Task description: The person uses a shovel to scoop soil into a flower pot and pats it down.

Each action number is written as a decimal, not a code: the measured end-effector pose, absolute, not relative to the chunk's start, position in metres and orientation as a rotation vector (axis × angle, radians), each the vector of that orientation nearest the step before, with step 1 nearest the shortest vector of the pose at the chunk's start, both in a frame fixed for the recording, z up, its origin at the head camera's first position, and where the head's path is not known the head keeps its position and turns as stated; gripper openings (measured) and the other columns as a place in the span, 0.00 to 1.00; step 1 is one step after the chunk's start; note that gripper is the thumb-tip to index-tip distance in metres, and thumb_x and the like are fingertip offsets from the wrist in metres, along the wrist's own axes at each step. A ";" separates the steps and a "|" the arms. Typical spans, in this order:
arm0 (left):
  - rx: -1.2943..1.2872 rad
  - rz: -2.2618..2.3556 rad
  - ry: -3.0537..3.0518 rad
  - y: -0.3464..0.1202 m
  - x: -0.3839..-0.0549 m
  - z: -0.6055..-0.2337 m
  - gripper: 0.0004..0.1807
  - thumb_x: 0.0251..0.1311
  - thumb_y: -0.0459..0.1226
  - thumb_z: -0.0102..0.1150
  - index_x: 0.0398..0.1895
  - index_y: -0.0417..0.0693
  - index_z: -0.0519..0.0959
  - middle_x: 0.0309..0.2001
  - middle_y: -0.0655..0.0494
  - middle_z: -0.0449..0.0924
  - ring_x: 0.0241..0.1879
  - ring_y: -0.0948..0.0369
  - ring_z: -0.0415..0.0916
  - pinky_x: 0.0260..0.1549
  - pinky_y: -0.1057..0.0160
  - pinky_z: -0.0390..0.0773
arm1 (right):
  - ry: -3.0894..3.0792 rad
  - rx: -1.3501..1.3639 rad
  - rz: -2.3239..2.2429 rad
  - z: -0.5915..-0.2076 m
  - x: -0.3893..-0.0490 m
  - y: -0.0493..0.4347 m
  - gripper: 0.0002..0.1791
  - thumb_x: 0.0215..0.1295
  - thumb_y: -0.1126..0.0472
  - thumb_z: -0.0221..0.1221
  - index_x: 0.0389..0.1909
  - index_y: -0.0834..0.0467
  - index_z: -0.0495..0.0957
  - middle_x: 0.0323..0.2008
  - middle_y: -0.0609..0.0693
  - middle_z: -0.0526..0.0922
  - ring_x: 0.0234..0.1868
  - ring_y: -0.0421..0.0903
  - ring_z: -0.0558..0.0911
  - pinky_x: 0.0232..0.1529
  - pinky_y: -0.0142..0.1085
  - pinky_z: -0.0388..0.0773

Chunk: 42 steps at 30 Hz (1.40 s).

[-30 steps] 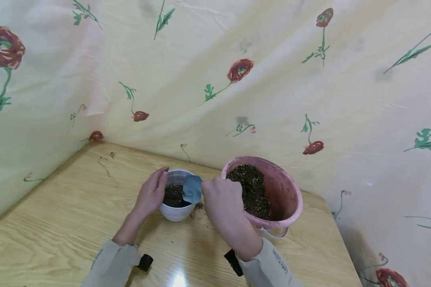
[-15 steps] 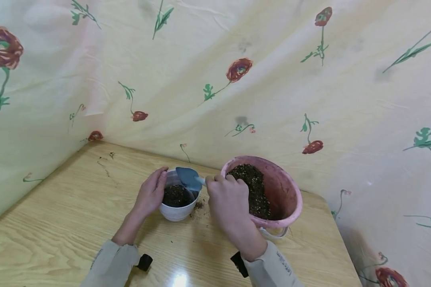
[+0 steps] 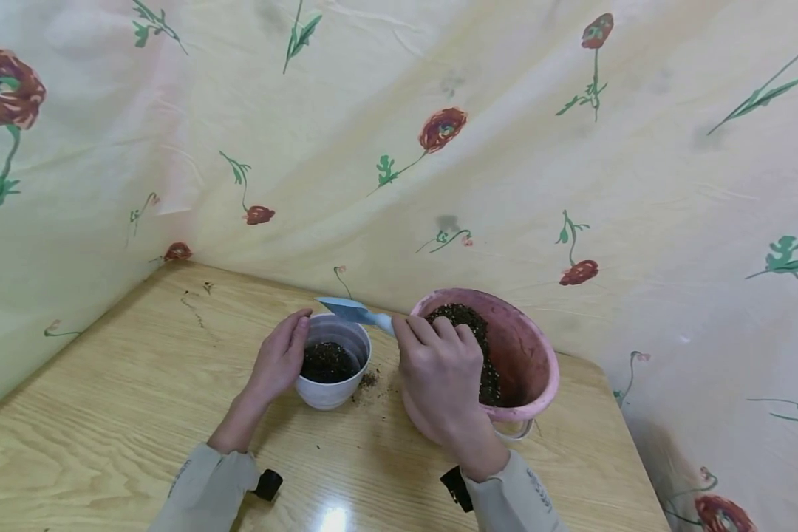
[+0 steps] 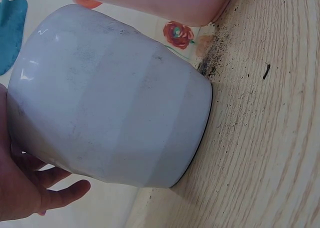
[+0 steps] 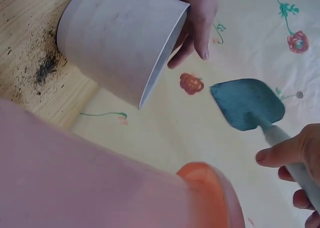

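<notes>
A white plastic flower pot [image 3: 332, 394] with dark potting soil [image 3: 327, 362] in its bottom stands on the table. My left hand [image 3: 281, 355] holds the pot's left side near the rim, fingers reaching round the far side, as the left wrist view shows. My right hand [image 3: 444, 369] grips the pale handle of a blue hand trowel [image 5: 248, 103]. The trowel blade [image 3: 344, 308] is raised above the pot's far rim, with no soil heap visible on it. Right of the pot is a pink bucket [image 3: 535, 347] with soil, partly hidden by my right hand.
Spilled soil [image 3: 369, 380] lies on the wooden table [image 3: 140, 414] between pot and bucket. More crumbs [image 3: 199, 318] are scattered at the far left. A flower-printed cloth [image 3: 346, 185] hangs behind the table. The bucket has a white handle [image 3: 515, 431] on its near side.
The trowel has tilted and risen from over the pot's soil to above its far rim. My right hand has shifted rightward toward the bucket. My left hand stays on the pot.
</notes>
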<state>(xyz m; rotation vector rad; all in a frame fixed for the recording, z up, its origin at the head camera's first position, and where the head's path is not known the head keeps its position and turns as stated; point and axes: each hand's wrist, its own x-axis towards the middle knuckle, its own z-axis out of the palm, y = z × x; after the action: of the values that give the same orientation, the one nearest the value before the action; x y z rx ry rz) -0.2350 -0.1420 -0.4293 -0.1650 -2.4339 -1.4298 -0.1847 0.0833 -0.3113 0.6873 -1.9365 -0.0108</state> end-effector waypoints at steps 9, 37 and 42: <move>-0.181 -1.423 -2.434 -0.137 -0.237 -0.427 0.27 0.77 0.47 0.32 0.64 0.38 0.70 0.62 0.37 0.70 0.64 0.43 0.65 0.63 0.44 0.63 | -1.735 0.663 -0.003 -0.307 -0.190 0.096 0.10 0.66 0.67 0.54 0.34 0.56 0.85 0.28 0.45 0.85 0.17 0.46 0.70 0.16 0.35 0.61; -0.333 -1.184 -2.101 -0.114 -0.218 -0.408 0.17 0.72 0.35 0.43 0.56 0.38 0.76 0.55 0.40 0.76 0.60 0.45 0.68 0.59 0.45 0.65 | -1.771 0.699 0.023 -0.312 -0.187 0.169 0.09 0.66 0.58 0.58 0.39 0.57 0.84 0.26 0.48 0.83 0.16 0.46 0.75 0.10 0.35 0.65; -0.442 -1.136 -1.988 -0.105 -0.215 -0.404 0.15 0.69 0.32 0.46 0.54 0.37 0.78 0.53 0.40 0.77 0.57 0.45 0.70 0.58 0.46 0.66 | -1.811 0.667 -0.001 -0.315 -0.187 0.191 0.14 0.69 0.50 0.56 0.41 0.54 0.84 0.25 0.49 0.83 0.20 0.48 0.79 0.12 0.37 0.67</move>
<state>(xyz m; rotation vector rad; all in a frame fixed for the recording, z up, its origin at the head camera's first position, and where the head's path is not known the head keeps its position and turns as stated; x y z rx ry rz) -0.2150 -0.1049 -0.4040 -0.4422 -1.9878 -1.1357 -0.1873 0.1906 -0.3146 0.6670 -1.8111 -0.0008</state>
